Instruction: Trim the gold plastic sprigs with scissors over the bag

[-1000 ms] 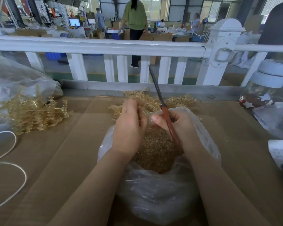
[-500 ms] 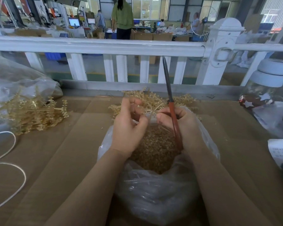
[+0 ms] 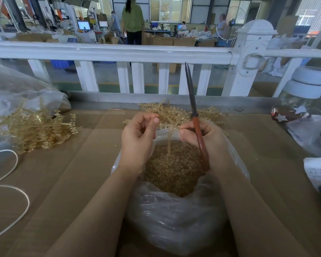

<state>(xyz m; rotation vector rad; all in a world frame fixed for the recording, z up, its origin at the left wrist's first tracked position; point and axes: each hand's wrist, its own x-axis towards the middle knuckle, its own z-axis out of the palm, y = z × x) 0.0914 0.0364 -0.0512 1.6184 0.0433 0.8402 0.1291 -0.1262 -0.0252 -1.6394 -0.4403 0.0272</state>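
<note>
Bag point(image 3: 174, 219) sits on table point(image 3: 267, 182), directly below both hands. Right hand point(image 3: 209, 143) grips scissors point(image 3: 196, 127), blades pointing up and away. A sprig point(image 3: 170, 138) hangs just left of that grip, apparently pinched there. Left hand point(image 3: 137, 140) further left. Sprig pile point(image 3: 174, 113) behind; another pile point(image 3: 32, 128) far left.

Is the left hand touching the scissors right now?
Apart. The head view shows the left hand raised over the bag, with open space and a dangling gold sprig between it and the scissors gripped in the right hand.
</note>
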